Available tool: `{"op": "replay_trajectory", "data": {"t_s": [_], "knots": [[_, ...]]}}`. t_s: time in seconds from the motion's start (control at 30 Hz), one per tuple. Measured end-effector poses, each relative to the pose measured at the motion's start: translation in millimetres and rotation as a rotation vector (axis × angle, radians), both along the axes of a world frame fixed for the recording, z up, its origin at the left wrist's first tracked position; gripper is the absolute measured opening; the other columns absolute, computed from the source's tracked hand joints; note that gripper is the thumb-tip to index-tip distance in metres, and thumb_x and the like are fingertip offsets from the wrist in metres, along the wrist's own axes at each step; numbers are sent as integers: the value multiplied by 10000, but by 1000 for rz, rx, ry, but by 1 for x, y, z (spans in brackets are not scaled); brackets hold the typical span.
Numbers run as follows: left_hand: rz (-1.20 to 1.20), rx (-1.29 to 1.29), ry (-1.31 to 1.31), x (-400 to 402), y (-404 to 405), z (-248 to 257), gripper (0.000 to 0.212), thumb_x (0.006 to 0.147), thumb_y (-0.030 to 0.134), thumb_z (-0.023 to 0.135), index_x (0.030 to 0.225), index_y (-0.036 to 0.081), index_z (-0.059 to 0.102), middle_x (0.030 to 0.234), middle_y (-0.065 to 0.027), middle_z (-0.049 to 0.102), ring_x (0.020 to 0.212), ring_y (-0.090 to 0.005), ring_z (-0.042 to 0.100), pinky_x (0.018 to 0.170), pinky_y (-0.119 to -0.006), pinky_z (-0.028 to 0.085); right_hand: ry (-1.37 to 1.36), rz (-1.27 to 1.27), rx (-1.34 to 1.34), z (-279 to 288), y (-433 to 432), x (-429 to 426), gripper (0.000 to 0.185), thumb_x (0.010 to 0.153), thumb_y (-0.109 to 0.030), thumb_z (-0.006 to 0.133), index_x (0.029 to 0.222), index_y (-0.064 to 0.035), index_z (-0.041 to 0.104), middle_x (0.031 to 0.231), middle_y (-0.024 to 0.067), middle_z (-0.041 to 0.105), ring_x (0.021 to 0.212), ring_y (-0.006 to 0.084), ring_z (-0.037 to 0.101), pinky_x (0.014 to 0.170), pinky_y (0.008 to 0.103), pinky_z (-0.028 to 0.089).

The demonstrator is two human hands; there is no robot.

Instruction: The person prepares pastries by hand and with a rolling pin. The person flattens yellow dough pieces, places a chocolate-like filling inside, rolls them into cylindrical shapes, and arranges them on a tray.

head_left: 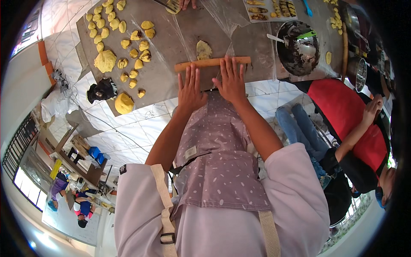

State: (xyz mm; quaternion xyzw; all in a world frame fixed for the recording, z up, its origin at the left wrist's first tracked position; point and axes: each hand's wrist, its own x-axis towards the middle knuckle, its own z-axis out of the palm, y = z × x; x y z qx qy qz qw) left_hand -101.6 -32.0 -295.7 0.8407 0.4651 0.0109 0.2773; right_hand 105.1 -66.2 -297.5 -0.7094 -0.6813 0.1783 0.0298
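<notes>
A wooden rolling pin (pixel 212 62) lies crosswise on the plastic-covered table before me. My left hand (pixel 191 88) has its fingers stretched out, with the fingertips at the pin's left half. On the right half, the extended fingers of my right hand (pixel 231 78) rest over the wood. Neither hand wraps around the pin. Just beyond it, a flattened oval of yellow dough (pixel 204 50) with dark specks lies against or partly under the pin.
Left are several small dough pieces (pixel 114 24), some dark-filled, and a large dough lump (pixel 105 61). A dough ball (pixel 124 103) sits near the edge. Right are a chocolate-smeared bowl (pixel 298 48) and a tray (pixel 273 17) of rolled pieces. Another person's hand (pixel 187 4) works opposite.
</notes>
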Motion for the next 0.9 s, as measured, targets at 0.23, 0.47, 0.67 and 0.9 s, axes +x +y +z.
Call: {"op": "replay_trajectory", "data": {"t_s": [0.23,0.47,0.67,0.9], "knots": [[32,66,13,16,66,-16,1029,792,364,683,1614,-51,223,1726,-234,119,1608,-391,100,1253,-660,42,63,-42,187,-28,65,9,791,1057,-576,438,1657,-98,247,1735,127,180,1598,353,157,1257,622,121],[-10,66,80,24,114,-26,1013,816,444,692,1612,-23,273,1731,-221,111,1612,-362,87,1264,-631,76,-31,-6,243,-45,116,25,776,1052,-615,418,1622,-92,349,1707,136,267,1584,343,213,1266,605,134],[-22,80,9,13,93,-29,1016,810,378,671,1634,1,213,1732,-211,114,1611,-369,98,1261,-638,83,-27,31,231,-44,98,24,777,1044,-623,430,1613,-97,369,1689,140,310,1572,356,244,1258,613,153],[-61,-19,100,8,45,5,1035,742,345,695,1620,-1,271,1735,-174,139,1612,-322,121,1282,-585,120,-55,96,112,-21,49,19,807,1018,-617,491,1612,-87,357,1686,134,299,1570,359,227,1247,612,194]]}}
